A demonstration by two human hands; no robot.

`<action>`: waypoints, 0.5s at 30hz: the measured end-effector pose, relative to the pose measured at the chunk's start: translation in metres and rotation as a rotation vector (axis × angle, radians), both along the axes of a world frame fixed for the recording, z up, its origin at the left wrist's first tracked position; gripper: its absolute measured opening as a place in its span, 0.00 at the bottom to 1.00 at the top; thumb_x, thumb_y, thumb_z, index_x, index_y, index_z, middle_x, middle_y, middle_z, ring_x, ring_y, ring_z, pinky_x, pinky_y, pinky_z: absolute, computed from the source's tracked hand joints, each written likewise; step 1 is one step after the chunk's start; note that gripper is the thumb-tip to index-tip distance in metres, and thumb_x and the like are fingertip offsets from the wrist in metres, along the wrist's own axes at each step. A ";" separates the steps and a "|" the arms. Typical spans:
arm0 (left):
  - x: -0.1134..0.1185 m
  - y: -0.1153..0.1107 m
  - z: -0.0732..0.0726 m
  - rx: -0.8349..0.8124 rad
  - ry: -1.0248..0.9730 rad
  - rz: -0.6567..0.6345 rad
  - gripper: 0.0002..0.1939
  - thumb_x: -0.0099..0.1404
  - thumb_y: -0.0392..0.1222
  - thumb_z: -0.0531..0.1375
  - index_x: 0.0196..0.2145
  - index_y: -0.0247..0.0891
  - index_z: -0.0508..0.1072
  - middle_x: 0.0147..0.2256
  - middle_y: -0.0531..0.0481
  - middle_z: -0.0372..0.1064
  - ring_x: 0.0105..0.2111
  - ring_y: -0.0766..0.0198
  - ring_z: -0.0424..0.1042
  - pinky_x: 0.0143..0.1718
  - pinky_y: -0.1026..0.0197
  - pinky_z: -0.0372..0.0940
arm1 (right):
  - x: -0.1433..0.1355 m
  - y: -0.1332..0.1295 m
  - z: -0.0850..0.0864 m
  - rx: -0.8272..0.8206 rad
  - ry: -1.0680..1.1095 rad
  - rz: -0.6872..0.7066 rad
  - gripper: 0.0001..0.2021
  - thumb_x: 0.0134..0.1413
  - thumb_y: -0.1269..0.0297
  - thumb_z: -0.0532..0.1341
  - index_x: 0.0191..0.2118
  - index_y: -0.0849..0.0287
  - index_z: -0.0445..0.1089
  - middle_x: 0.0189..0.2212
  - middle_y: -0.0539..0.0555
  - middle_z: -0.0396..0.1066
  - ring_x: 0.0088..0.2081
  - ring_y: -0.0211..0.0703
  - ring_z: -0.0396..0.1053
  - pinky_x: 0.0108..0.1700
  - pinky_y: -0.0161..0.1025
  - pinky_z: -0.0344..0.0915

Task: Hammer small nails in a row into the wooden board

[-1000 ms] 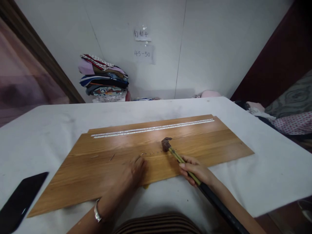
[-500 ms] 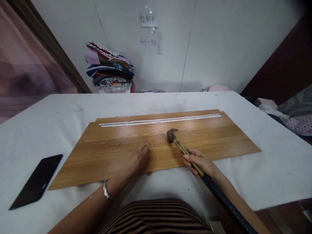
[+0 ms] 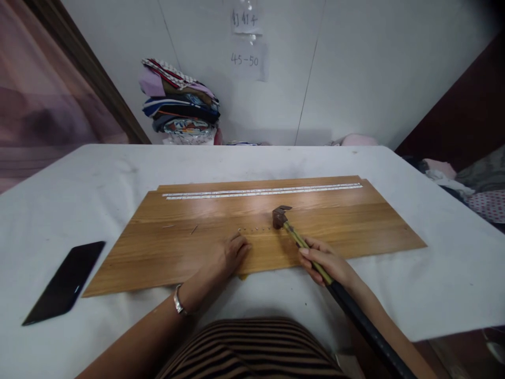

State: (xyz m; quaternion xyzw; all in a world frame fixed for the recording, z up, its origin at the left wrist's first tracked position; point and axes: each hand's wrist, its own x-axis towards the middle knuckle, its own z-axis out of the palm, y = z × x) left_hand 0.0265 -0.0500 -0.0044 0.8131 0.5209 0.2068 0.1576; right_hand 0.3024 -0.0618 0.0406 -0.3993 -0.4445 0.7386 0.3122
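Observation:
A claw hammer (image 3: 279,217) is in my right hand (image 3: 323,260), whose fingers wrap round its yellow and black handle. Its rusty head hangs just over the wooden board (image 3: 347,216), at the right end of a row of small nails (image 3: 256,228) standing in the wood. On the board rests my left hand (image 3: 232,252), fingers curled and pressed together at the row's left end. A nail (image 3: 239,229) shows right at its fingertips; the pinch itself is partly hidden. Two loose nails lie farther left, one slanted nail (image 3: 194,229) and one flat nail (image 3: 168,226).
Two white measuring strips (image 3: 260,192) run along the board's far side. A black phone-like slab (image 3: 65,284) lies left of the board on the white-covered table (image 3: 118,163). Folded clothes (image 3: 181,105) are stacked behind the table, below paper signs (image 3: 245,60) on the wall.
The camera view has shifted slightly. Both hands keep nearly the same places on and over the board, and the hammer head is still at the right end of the nail row.

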 end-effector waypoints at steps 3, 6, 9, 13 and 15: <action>0.001 -0.002 0.005 0.004 -0.047 -0.027 0.12 0.69 0.41 0.50 0.31 0.38 0.69 0.33 0.51 0.66 0.31 0.68 0.68 0.35 0.64 0.63 | 0.000 0.001 0.000 -0.004 -0.003 0.006 0.12 0.52 0.56 0.61 0.32 0.59 0.59 0.18 0.42 0.60 0.09 0.25 0.53 0.09 0.25 0.51; -0.001 -0.005 0.009 0.027 -0.079 -0.004 0.12 0.69 0.40 0.49 0.31 0.38 0.69 0.33 0.51 0.67 0.32 0.67 0.68 0.36 0.64 0.63 | 0.001 0.000 0.000 -0.012 0.014 -0.004 0.12 0.52 0.56 0.61 0.36 0.59 0.61 0.18 0.41 0.60 0.09 0.26 0.53 0.09 0.25 0.51; -0.005 -0.006 0.008 0.020 -0.035 0.045 0.11 0.68 0.42 0.50 0.30 0.38 0.68 0.30 0.52 0.68 0.30 0.66 0.68 0.33 0.63 0.62 | 0.001 -0.001 0.000 -0.014 0.034 -0.012 0.13 0.52 0.57 0.61 0.39 0.59 0.61 0.19 0.41 0.60 0.10 0.26 0.52 0.09 0.25 0.51; -0.006 -0.005 0.002 0.030 0.002 0.087 0.11 0.68 0.43 0.51 0.30 0.38 0.67 0.28 0.52 0.69 0.28 0.66 0.68 0.31 0.64 0.62 | 0.000 -0.001 -0.001 -0.018 0.037 0.007 0.13 0.52 0.56 0.61 0.38 0.59 0.61 0.19 0.42 0.60 0.09 0.26 0.52 0.09 0.26 0.50; -0.006 -0.004 -0.003 0.038 -0.002 0.106 0.10 0.67 0.42 0.52 0.30 0.38 0.68 0.28 0.52 0.69 0.28 0.65 0.69 0.31 0.63 0.62 | -0.001 0.000 -0.002 -0.019 0.043 0.013 0.13 0.52 0.56 0.60 0.37 0.59 0.61 0.19 0.42 0.60 0.09 0.26 0.52 0.09 0.26 0.50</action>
